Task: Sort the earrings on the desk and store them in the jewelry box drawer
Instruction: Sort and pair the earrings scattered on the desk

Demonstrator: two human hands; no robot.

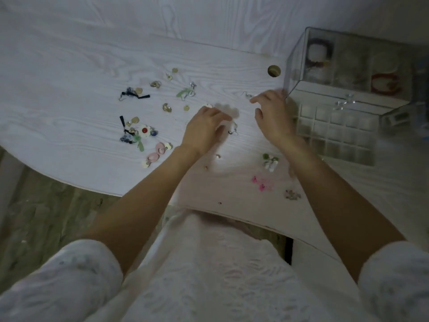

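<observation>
Many earrings lie scattered on the white wood-grain desk [69,89]: black tassel ones [133,92], a green one [184,92], a white flower with a red centre [144,130] and pale pink discs [156,154]. My left hand [205,129] is curled at mid-desk, fingertips pinching a pale earring with a wire hook [232,130]. Beside it lies a blurred white flower earring [227,110]. My right hand [272,117] hovers with straight fingers near a small silver hook earring [247,95]. The clear jewelry box [299,66] stands at the right, with its gridded drawer [336,133] pulled out.
Nearer the desk's front edge lie a green-and-white earring pair [270,161], bright pink ones [262,182] and a small beaded cluster [292,195]. A round cable hole [274,70] sits left of the box. The box's top tray holds bracelets [385,83]. The floor shows at lower left.
</observation>
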